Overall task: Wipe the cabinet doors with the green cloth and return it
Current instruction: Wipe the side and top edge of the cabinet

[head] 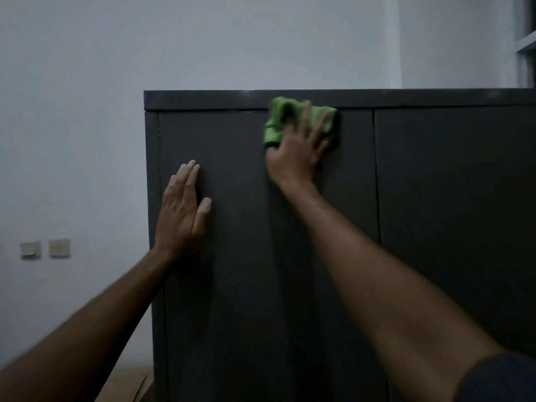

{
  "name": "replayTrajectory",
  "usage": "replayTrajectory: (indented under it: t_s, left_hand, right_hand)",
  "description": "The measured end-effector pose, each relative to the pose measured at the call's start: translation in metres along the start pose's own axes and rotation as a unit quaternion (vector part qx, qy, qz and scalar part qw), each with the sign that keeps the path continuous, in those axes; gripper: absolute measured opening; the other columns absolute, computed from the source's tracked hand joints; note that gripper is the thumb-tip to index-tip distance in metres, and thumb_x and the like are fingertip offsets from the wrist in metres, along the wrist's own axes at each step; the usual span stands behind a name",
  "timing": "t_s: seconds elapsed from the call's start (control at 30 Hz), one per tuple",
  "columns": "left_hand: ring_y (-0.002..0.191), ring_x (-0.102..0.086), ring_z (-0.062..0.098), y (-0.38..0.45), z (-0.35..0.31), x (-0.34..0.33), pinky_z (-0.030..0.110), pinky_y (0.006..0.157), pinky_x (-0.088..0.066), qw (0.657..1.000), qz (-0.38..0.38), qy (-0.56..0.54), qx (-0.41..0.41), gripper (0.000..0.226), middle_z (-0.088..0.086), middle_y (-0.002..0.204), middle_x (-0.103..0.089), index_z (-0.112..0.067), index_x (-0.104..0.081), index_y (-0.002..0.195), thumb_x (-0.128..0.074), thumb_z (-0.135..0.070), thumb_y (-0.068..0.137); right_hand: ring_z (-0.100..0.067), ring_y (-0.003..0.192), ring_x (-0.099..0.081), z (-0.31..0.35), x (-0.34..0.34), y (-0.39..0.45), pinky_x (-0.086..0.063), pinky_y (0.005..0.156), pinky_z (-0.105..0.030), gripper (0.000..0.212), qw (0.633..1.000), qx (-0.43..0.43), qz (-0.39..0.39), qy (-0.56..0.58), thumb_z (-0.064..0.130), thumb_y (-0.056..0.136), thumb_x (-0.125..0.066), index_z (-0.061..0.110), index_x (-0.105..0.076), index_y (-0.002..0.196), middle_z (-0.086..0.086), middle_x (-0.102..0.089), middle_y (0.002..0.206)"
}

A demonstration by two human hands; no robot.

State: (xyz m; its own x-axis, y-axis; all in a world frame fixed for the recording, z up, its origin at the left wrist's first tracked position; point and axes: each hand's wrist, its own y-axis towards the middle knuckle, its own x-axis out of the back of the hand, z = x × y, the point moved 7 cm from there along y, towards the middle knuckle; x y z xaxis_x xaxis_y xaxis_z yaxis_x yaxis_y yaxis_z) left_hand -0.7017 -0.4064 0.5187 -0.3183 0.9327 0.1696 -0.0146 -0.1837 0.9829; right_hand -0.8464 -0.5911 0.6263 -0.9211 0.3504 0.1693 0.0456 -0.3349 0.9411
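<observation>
A tall dark grey cabinet fills the middle and right of the head view. Its left door (pixel 237 256) and right door (pixel 452 213) are both closed. My right hand (pixel 295 152) presses the bunched green cloth (pixel 278 120) flat against the top of the left door, just under the cabinet's top edge, with fingers spread over the cloth. My left hand (pixel 181 210) rests flat on the left door lower down, near its left edge, fingers straight and together.
A pale wall stands behind and to the left of the cabinet, with two wall sockets (pixel 45 248) low on the left. A cardboard piece (pixel 127 385) lies at the cabinet's foot. A window frame (pixel 526 42) shows at the top right.
</observation>
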Motion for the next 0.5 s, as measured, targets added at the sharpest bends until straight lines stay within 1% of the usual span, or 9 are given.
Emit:
replayTrajectory:
  t_s: [0.03, 0.07, 0.13, 0.2, 0.23, 0.3, 0.37, 0.43, 0.5]
  left_hand:
    - [0.161, -0.018, 0.021, 0.001, 0.002, 0.005, 0.042, 0.132, -0.016, 0.999, -0.018, -0.043, 0.013, 0.071, 0.013, 0.172, -0.021, -0.005, -0.023, 0.165, -0.038, -0.039, 0.104]
    - [0.159, -0.021, 0.022, 0.001, 0.002, 0.009, 0.039, 0.131, -0.018, 0.996, -0.041, -0.071, 0.023, 0.071, 0.016, 0.171, -0.023, -0.003, -0.024, 0.164, -0.038, -0.039, 0.104]
    - [0.154, -0.026, 0.022, 0.002, -0.001, 0.015, 0.029, 0.129, -0.017, 0.994, -0.082, -0.070, 0.030, 0.071, 0.021, 0.166, -0.028, 0.000, -0.030, 0.160, -0.039, -0.040, 0.102]
    - [0.152, -0.031, 0.026, 0.003, -0.015, 0.010, 0.026, 0.126, -0.016, 0.996, -0.085, -0.039, 0.010, 0.069, 0.021, 0.163, -0.034, -0.001, -0.036, 0.157, -0.042, -0.041, 0.101]
    - [0.152, -0.032, 0.030, 0.003, -0.028, 0.002, 0.029, 0.126, -0.016, 0.997, -0.065, -0.026, -0.017, 0.068, 0.019, 0.163, -0.035, -0.002, -0.039, 0.156, -0.043, -0.041, 0.100]
    - [0.153, -0.033, 0.033, 0.003, -0.058, -0.019, 0.037, 0.126, -0.020, 0.997, -0.009, -0.005, -0.070, 0.068, 0.016, 0.164, -0.036, -0.005, -0.042, 0.156, -0.046, -0.045, 0.100]
    - [0.155, -0.031, 0.032, 0.006, -0.088, -0.041, 0.045, 0.127, -0.024, 0.994, 0.038, 0.017, -0.103, 0.070, 0.013, 0.165, -0.035, -0.008, -0.042, 0.156, -0.046, -0.050, 0.100]
    - [0.155, -0.030, 0.030, 0.014, -0.113, -0.058, 0.049, 0.127, -0.026, 0.992, 0.048, 0.020, -0.113, 0.069, 0.011, 0.164, -0.036, -0.009, -0.043, 0.155, -0.046, -0.051, 0.101]
    - [0.155, -0.031, 0.030, 0.025, -0.137, -0.070, 0.047, 0.127, -0.026, 0.994, 0.034, 0.008, -0.107, 0.066, 0.011, 0.164, -0.037, -0.008, -0.044, 0.154, -0.045, -0.049, 0.102]
  right_hand:
    - [-0.044, 0.156, 0.002, 0.031, -0.012, -0.018, -0.003, 0.121, -0.068, 0.069, 0.994, 0.107, 0.009, -0.017, 0.040, 0.087, -0.055, 0.027, -0.041, 0.154, -0.007, -0.007, 0.172]
    - [-0.044, 0.156, -0.001, 0.054, -0.025, -0.045, -0.003, 0.121, -0.067, 0.067, 0.975, 0.220, 0.024, -0.030, 0.041, 0.085, -0.057, 0.028, -0.046, 0.150, -0.008, -0.012, 0.171]
    - [-0.043, 0.156, -0.008, 0.061, -0.042, -0.107, -0.007, 0.120, -0.066, 0.062, 0.904, 0.419, 0.069, -0.050, 0.042, 0.083, -0.057, 0.026, -0.056, 0.142, -0.009, -0.021, 0.169]
    - [-0.041, 0.156, -0.013, 0.024, -0.043, -0.145, -0.011, 0.121, -0.065, 0.053, 0.840, 0.531, 0.094, -0.066, 0.039, 0.083, -0.054, 0.021, -0.064, 0.132, -0.010, -0.027, 0.167]
    - [-0.040, 0.156, -0.016, -0.004, -0.037, -0.150, -0.014, 0.121, -0.064, 0.047, 0.826, 0.551, 0.093, -0.071, 0.036, 0.083, -0.057, 0.020, -0.066, 0.126, -0.011, -0.029, 0.166]
    - [-0.042, 0.154, -0.020, -0.069, -0.017, -0.134, -0.019, 0.120, -0.064, 0.039, 0.843, 0.524, 0.086, -0.085, 0.033, 0.084, -0.063, 0.018, -0.068, 0.120, -0.011, -0.032, 0.165]
    - [-0.043, 0.155, -0.017, -0.135, 0.010, -0.092, -0.019, 0.120, -0.066, 0.041, 0.895, 0.428, 0.066, -0.108, 0.032, 0.084, -0.068, 0.017, -0.067, 0.122, -0.010, -0.030, 0.166]
    - [-0.043, 0.156, -0.009, -0.185, 0.036, -0.034, -0.014, 0.120, -0.068, 0.056, 0.958, 0.261, 0.044, -0.108, 0.031, 0.084, -0.064, 0.016, -0.059, 0.137, -0.009, -0.022, 0.169]
    - [-0.042, 0.156, 0.002, -0.197, 0.052, 0.014, -0.007, 0.122, -0.066, 0.066, 0.995, 0.074, 0.016, -0.068, 0.035, 0.087, -0.053, 0.019, -0.046, 0.150, -0.005, -0.009, 0.172]
